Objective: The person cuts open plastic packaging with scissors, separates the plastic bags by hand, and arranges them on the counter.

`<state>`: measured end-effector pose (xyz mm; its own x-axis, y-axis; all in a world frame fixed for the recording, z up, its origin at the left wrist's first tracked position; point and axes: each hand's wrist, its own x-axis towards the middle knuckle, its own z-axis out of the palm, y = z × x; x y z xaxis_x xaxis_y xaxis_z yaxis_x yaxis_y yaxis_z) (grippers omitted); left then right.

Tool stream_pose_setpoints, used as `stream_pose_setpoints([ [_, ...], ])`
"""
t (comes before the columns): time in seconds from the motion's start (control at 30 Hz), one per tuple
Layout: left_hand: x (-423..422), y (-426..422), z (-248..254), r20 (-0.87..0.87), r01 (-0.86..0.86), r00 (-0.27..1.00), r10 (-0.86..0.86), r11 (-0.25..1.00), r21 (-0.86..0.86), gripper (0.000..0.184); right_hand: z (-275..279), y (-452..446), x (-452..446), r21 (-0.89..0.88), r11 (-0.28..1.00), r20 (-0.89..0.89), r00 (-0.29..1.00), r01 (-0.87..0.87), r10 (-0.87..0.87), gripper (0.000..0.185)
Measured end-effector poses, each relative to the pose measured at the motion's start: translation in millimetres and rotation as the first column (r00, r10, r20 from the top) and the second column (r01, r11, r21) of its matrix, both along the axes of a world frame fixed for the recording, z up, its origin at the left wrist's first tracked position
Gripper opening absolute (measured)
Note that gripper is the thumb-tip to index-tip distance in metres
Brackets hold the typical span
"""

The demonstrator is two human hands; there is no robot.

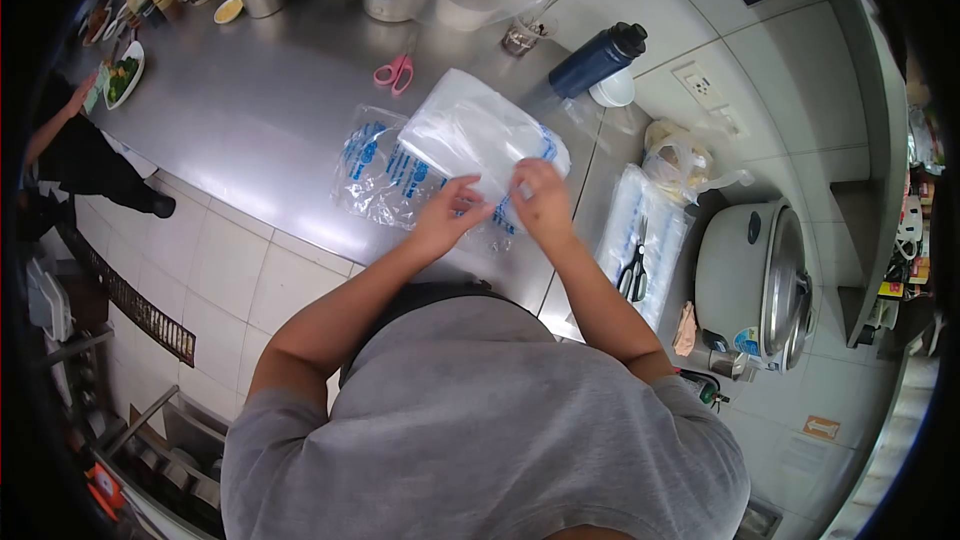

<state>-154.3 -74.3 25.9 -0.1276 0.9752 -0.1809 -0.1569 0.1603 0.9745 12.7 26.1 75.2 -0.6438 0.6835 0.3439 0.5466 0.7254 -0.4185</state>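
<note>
Left hand, right hand at plastic stack — can't tell if fingers grip. Stack's laid out, handling looks unfinished — printed wrap left of fingers.

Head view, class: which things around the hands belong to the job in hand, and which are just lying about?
Likely in the job, by the left hand and right hand:
translucent white plastic bundle
clear plastic packaging with blue print

Apparently just lying about:
pink-handled scissors
dark blue cylindrical bottle with black cap
black-handled scissors
</note>
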Motion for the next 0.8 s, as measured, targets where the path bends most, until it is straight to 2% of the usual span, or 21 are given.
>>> stream_pose_setpoints([
  [0.03, 13, 9, 3, 0.2, -0.042, 0.978, 0.065, 0.992, -0.115, 0.032, 3, -18, -5, -0.302, 0.946, -0.072, 0.992, -0.119, 0.102, 0.021],
  [0.07, 18, 13, 3, 0.384, -0.059, 0.912, 0.147, 0.971, -0.232, 0.029, 4, -32, -10, -0.563, 0.791, -0.169, 0.97, -0.239, 0.174, 0.022],
  [0.17, 13, 10, -18, 0.466, -0.198, 0.821, 0.33, 0.93, -0.309, 0.025, -6, -38, -17, -0.858, 0.43, -0.392, 0.899, -0.28, -0.195, 0.026],
  [0.23, 3, -1, -45, 0.496, -0.201, 0.8, 0.337, 0.93, -0.308, 0.021, -18, -25, -23, -0.551, 0.832, -0.216, 0.974, -0.067, -0.065, 0.027],
  [0.27, 1, -9, -56, 0.505, -0.198, 0.795, 0.337, 0.93, -0.31, 0.02, -26, -20, -25, -0.315, 0.949, -0.11, 0.993, 0.009, -0.046, 0.027],
  [0.33, -1, -27, -49, 0.398, -0.209, 0.858, 0.324, 0.929, -0.304, 0.015, -41, -21, -26, 0.023, 1.0, 0.156, 0.988, 0.012, -0.016, 0.025],
  [0.37, -3, -36, -45, 0.342, -0.222, 0.883, 0.322, 0.928, -0.299, 0.013, -48, -19, -29, 0.191, 0.981, 0.286, 0.958, -0.028, -0.028, 0.026],
  [0.47, -8, -50, 3, 0.333, -0.372, 0.858, 0.392, 0.92, -0.125, 0.009, -60, -1, -33, -0.079, 0.967, 0.559, 0.814, 0.243, -0.159, 0.03],
  [0.57, -37, -59, 70, 0.431, -0.528, 0.764, 0.48, 0.849, -0.01, 0.007, -67, 16, -23, -0.143, 0.943, 0.473, 0.858, 0.301, -0.202, 0.031],
  [0.63, -62, -71, 120, 0.478, -0.606, 0.721, 0.503, 0.791, 0.081, 0.01, -65, 30, -18, -0.225, 0.928, 0.48, 0.863, 0.296, -0.159, 0.032],
  [0.67, -73, -75, 136, 0.383, -0.587, 0.786, 0.485, 0.78, 0.217, 0.011, -65, 33, -19, -0.265, 0.919, 0.481, 0.866, 0.291, -0.135, 0.034],
  [0.73, -94, -70, 156, 0.161, -0.484, 0.869, 0.468, 0.735, 0.475, 0.016, -30, 20, -37, -0.345, 0.91, 0.233, 0.96, 0.231, -0.155, 0.035],
  [0.77, -98, -62, 157, -0.034, -0.398, 0.884, 0.466, 0.789, 0.467, 0.018, -2, 9, -48, -0.377, 0.906, 0.102, 0.981, 0.192, -0.166, 0.036],
  [0.8, -99, -53, 154, -0.224, -0.316, 0.869, 0.442, 0.843, 0.436, 0.022, 34, -6, -55, -0.673, 0.739, -0.137, 0.976, 0.034, -0.17, 0.035],
])
